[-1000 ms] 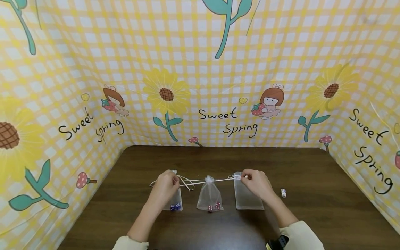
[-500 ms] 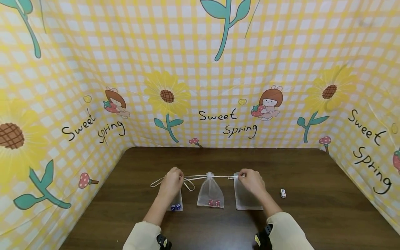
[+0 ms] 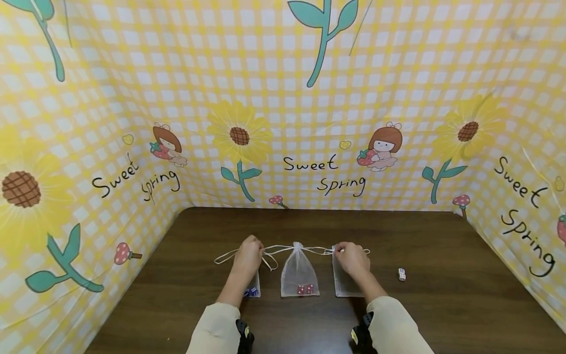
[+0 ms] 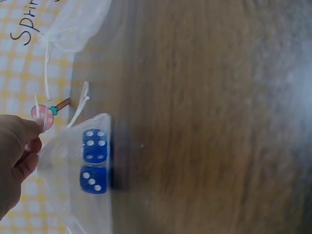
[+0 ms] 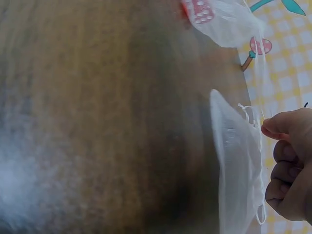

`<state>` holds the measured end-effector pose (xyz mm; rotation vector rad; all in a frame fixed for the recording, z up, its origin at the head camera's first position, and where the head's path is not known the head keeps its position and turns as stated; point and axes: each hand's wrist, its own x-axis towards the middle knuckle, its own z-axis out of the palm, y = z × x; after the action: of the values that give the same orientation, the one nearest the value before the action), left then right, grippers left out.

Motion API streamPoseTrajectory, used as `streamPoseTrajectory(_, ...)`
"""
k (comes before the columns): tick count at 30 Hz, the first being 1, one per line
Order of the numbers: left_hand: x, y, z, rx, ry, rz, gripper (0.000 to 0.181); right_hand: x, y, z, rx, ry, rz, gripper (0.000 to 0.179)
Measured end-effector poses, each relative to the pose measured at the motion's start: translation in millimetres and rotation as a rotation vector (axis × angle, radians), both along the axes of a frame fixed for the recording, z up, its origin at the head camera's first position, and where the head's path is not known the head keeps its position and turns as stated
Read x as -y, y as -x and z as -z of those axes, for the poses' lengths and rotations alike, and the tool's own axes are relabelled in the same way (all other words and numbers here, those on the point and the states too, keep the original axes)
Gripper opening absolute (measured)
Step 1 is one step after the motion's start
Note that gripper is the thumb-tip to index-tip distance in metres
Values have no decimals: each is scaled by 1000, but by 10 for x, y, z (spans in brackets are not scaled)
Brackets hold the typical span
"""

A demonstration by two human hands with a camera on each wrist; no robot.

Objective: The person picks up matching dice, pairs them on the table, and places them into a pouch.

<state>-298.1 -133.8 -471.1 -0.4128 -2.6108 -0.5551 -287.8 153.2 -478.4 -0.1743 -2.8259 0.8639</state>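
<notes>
I see the left hand [image 3: 249, 256] and the right hand [image 3: 353, 258] pinching the drawstrings [image 4: 47, 70] of an organza pouch [image 3: 299, 268]; yellow checked cloth [image 3: 309, 110] encloses the dark wooden counter [image 3: 446, 309].

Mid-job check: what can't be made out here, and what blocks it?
Head: top of left bag, behind left hand.
Head: upper right of right bag, behind right hand.
Head: pips on white dice, too small to count.
Right wrist: rest of the middle bag, cut off by the top edge.
</notes>
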Motion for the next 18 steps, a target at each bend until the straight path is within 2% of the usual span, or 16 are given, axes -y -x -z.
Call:
streamPoseTrajectory(5,-22,3,27,-55,37,19,4,9,-16,5,-21,-1,-15,5)
streamPoseTrajectory(11,-54,-14,-27,-73,9,32,6,-104,-79,-118,-45,16,-25,12)
streamPoseTrajectory(15,-93,-82,-130,-148,0,91,6,-260,-174,-247,-59,28,-34,16)
streamPoseTrajectory(18,-114,-169,-219,-223,35,159,5,-455,-290,-366,-84,19,-35,17)
